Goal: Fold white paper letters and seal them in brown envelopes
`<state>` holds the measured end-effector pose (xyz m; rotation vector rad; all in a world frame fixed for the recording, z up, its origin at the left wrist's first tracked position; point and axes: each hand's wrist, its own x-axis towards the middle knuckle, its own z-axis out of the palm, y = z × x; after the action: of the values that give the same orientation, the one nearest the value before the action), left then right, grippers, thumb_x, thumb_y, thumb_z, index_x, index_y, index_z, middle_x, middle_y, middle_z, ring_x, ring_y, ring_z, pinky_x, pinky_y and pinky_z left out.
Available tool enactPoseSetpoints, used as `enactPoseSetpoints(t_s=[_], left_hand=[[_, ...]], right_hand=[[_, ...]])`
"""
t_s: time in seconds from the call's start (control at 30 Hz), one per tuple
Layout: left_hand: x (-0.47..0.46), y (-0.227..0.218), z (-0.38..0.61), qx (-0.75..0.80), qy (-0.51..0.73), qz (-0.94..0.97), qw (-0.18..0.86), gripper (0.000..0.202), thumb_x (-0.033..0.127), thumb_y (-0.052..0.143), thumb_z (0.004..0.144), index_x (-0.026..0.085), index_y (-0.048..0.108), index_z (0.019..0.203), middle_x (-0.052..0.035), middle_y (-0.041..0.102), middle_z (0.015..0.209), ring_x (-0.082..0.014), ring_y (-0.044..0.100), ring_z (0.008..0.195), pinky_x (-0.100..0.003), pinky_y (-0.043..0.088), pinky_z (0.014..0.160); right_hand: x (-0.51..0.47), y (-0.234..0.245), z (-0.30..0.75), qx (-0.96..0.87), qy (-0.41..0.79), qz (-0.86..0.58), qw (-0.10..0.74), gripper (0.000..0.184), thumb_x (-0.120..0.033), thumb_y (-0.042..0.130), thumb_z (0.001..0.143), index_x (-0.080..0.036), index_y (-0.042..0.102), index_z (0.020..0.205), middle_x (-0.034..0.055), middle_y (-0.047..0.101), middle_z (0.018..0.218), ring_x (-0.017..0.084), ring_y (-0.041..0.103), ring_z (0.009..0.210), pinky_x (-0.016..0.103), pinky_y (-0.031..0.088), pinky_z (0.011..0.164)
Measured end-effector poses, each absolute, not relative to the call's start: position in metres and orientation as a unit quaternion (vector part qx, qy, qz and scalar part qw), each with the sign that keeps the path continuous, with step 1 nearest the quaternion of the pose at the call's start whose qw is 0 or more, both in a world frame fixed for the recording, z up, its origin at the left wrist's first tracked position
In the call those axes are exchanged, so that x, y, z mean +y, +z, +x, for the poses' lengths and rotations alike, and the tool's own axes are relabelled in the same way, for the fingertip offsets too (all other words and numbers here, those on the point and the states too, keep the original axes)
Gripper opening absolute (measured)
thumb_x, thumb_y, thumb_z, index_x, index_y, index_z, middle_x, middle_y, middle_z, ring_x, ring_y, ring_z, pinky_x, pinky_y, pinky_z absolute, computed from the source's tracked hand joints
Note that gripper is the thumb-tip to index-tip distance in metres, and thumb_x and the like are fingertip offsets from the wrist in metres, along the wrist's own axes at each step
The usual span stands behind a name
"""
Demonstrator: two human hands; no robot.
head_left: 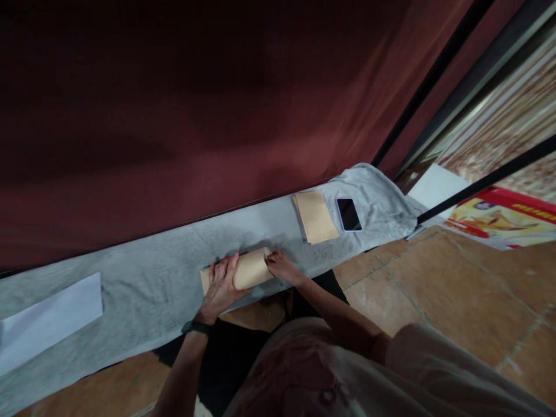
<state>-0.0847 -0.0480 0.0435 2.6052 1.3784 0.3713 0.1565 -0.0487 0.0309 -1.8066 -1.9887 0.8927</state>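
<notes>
A brown kraft paper envelope (252, 269) lies across the near edge of the narrow surface in front of me, its right end bulging upward. My left hand (223, 286) rests flat on its left part with the fingers spread. At the raised right end, my right hand (282, 269) has its fingers closed on the paper's edge. The fingertips there are partly hidden, so whether they reach inside cannot be made out. Further right and back lies a small pile of similar brown envelopes (318, 217), apart from both hands.
Grey cloth (160, 284) covers the long narrow surface. A phone (349, 215) lies right of the pile, and white paper (54, 321) at the far left. A dark red curtain (217, 150) hangs behind. Black poles (486, 178) and a colourful printed box (506, 217) stand at right.
</notes>
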Motion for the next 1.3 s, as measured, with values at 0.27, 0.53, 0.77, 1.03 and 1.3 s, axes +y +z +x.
enactPoseSetpoints(t_s=[0.27, 0.53, 0.77, 1.03, 1.3], left_hand=[[-0.047, 0.044, -0.081, 0.465, 0.134, 0.87, 0.101, 0.112, 0.05, 0.077, 0.07, 0.018, 0.019, 0.16, -0.0202, 0.049, 0.145, -0.0413, 0.045, 0.137, -0.063, 0.018, 0.12], [-0.047, 0.044, -0.078, 0.47, 0.131, 0.868, 0.093, 0.109, 0.052, 0.074, 0.073, 0.017, 0.019, 0.16, -0.0208, 0.048, 0.145, -0.0417, 0.043, 0.138, -0.064, 0.018, 0.12], [-0.048, 0.048, -0.079, 0.451, 0.145, 0.877, 0.08, 0.105, 0.052, 0.073, 0.075, 0.017, 0.021, 0.159, -0.0209, 0.049, 0.146, -0.0401, 0.045, 0.137, -0.062, 0.018, 0.121], [-0.049, 0.054, -0.077, 0.458, 0.155, 0.872, 0.077, 0.1, 0.06, 0.068, 0.079, 0.02, 0.024, 0.159, -0.0202, 0.032, 0.161, -0.0408, 0.027, 0.151, -0.061, 0.012, 0.123], [-0.081, 0.037, -0.051, 0.648, 0.465, 0.488, 0.354, 0.076, 0.065, 0.06, 0.087, 0.021, 0.043, 0.147, -0.0189, 0.056, 0.142, -0.0294, 0.06, 0.126, -0.048, 0.051, 0.104]], right_hand=[[-0.051, 0.033, 0.153, -0.634, 0.342, -0.668, 0.187, 0.028, -0.022, 0.05, 0.098, -0.018, 0.076, 0.088, 0.0094, 0.077, 0.094, 0.021, 0.07, 0.086, 0.028, 0.049, 0.074], [-0.057, 0.031, 0.156, -0.58, 0.344, -0.694, 0.254, 0.012, -0.024, 0.059, 0.093, -0.019, 0.07, 0.094, 0.0069, 0.075, 0.095, 0.02, 0.07, 0.088, 0.026, 0.049, 0.074], [-0.061, 0.021, 0.157, -0.468, 0.41, -0.672, 0.402, 0.048, -0.026, 0.066, 0.084, -0.023, 0.053, 0.13, 0.0011, 0.07, 0.097, 0.018, 0.068, 0.084, 0.028, 0.052, 0.076], [-0.05, 0.017, 0.163, -0.351, 0.561, -0.603, 0.445, 0.001, -0.022, 0.066, 0.072, -0.022, 0.066, 0.071, -0.0023, 0.064, 0.065, 0.019, 0.063, 0.069, 0.029, 0.051, 0.067], [-0.045, 0.025, 0.156, -0.262, 0.578, -0.583, 0.508, 0.016, -0.029, 0.059, 0.075, -0.022, 0.063, 0.09, 0.0042, 0.075, 0.084, 0.022, 0.071, 0.076, 0.03, 0.056, 0.065]])
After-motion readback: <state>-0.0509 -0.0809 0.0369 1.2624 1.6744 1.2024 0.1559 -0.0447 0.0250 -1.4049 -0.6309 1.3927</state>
